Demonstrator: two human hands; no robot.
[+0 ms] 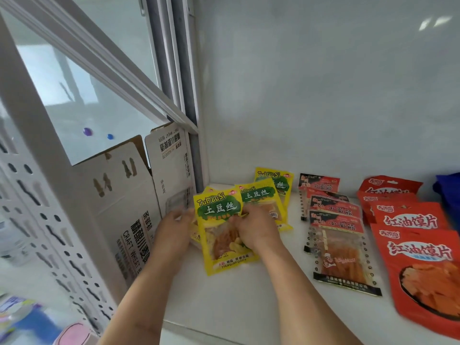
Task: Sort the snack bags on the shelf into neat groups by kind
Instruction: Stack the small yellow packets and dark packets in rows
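On a white shelf (249, 295) set into a corner w/ pale walls, snack bags lay in three groups. To the left stood a white perforated upright (49, 232) and a folded cardboard box (129, 207) printed w/ "CRAFT WHEAT BEER", leaning against a glass pane; a dark blue item (448, 195) sat at the far right edge.

The front yellow bag (221, 235) had a green label reading "TuDouSi", a clear window showing orange-yellow strips, and lay at the shelf's left end, overlapping other yellow bags (271, 192) behind it. Left hand (174, 227) held its left edge, fingers curled round it; right hand (254, 227) pressed on its right side w/ fingers bent, pinching the edge.

Counts: yellow bags, 3 plainly visible, plus at least 1 more poking out beneath. Red-and-black bags (336, 235) w/ orange sticks, middle group: approx. 4, stacked in a row front to back. Red-orange bags (418, 257) at right: 4 overlapping, the nearest showing orange slices.
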